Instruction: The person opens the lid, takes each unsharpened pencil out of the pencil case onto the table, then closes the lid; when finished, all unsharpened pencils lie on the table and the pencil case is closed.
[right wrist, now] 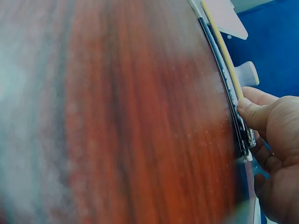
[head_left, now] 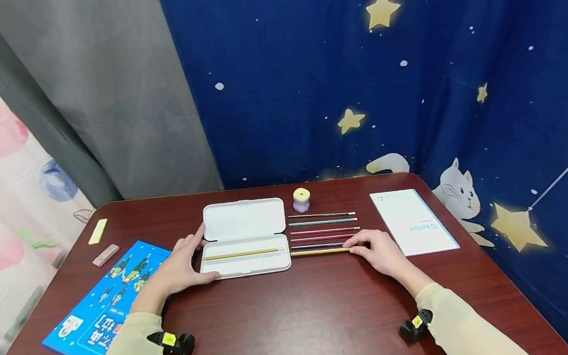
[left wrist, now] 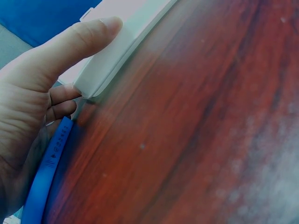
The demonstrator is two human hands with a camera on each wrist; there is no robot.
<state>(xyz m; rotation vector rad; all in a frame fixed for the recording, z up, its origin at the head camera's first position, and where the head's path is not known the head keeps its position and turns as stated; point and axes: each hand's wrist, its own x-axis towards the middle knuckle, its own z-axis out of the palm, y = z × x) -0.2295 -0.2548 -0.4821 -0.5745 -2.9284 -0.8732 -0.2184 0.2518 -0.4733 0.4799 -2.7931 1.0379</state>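
Note:
A white pencil case [head_left: 244,220] lies with its lid folded back, and one yellow pencil [head_left: 242,254] sits in its near half. My left hand [head_left: 183,261] grips the left end of the case, thumb on the near corner and fingers along the side; the left wrist view shows the thumb [left wrist: 88,37] over the edge. To the right of the case, my right hand [head_left: 378,249] pinches the right end of another yellow pencil [head_left: 319,252] between thumb and fingers. Several dark, teal and red pencils [head_left: 323,231] lie parallel just beyond it.
A yellow and purple sharpener-like object [head_left: 301,200] stands behind the pencils. A white notebook [head_left: 415,221] lies at the right. On the left are a blue booklet [head_left: 100,311], a pinkish eraser [head_left: 106,255] and a pale yellow eraser [head_left: 97,232]. Curtains hang behind the table [head_left: 294,325].

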